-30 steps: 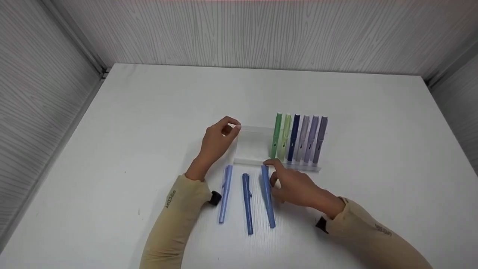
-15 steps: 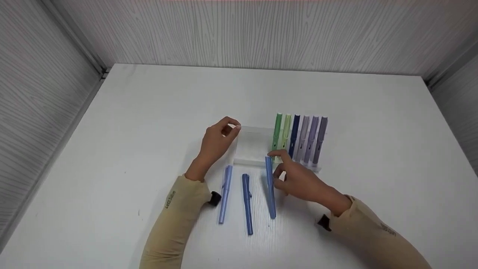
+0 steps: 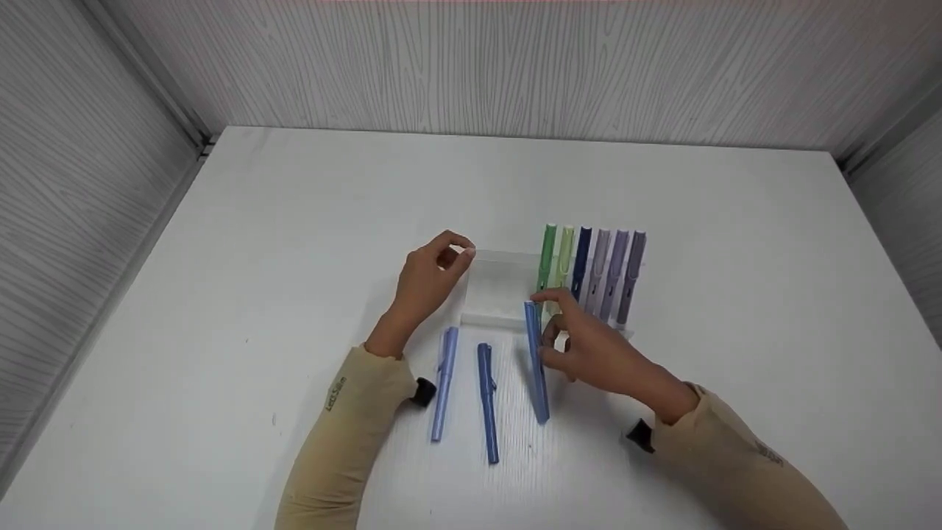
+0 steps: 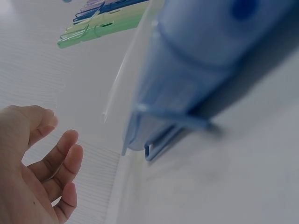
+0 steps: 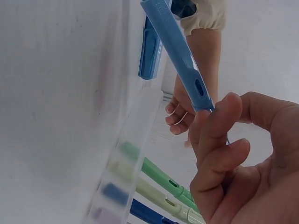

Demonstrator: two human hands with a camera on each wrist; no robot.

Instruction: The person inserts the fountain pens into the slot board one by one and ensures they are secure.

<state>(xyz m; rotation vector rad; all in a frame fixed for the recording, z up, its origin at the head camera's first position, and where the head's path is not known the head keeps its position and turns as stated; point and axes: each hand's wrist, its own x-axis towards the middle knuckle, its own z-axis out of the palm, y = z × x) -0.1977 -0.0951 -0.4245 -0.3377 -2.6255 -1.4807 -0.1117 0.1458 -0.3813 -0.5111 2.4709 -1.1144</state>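
My right hand [image 3: 600, 357] pinches a blue pen [image 3: 535, 353] between thumb and fingers, with the index fingertip at its upper end. The pen slants in front of the clear rack [image 3: 497, 291], beside the rack's front lip. In the right wrist view the right hand [image 5: 252, 161] grips one end of the blue pen [image 5: 175, 46]. At the rack's back left corner, thumb and index finger of my left hand [image 3: 427, 280] pinch the edge. The left wrist view shows the left hand [image 4: 35, 172] with its other fingers loosely bent.
Several pens stand leaning in the rack's right half, from a green pen [image 3: 547, 254] to a dark purple pen [image 3: 634, 265]. On the white table [image 3: 331, 191] lie a light blue pen [image 3: 444, 383] and a darker blue pen [image 3: 488, 401], in front of the rack.
The right hand has moved the blue pen up from the table, toward the rack and slightly right. My left hand and the two lying pens have stayed in place.
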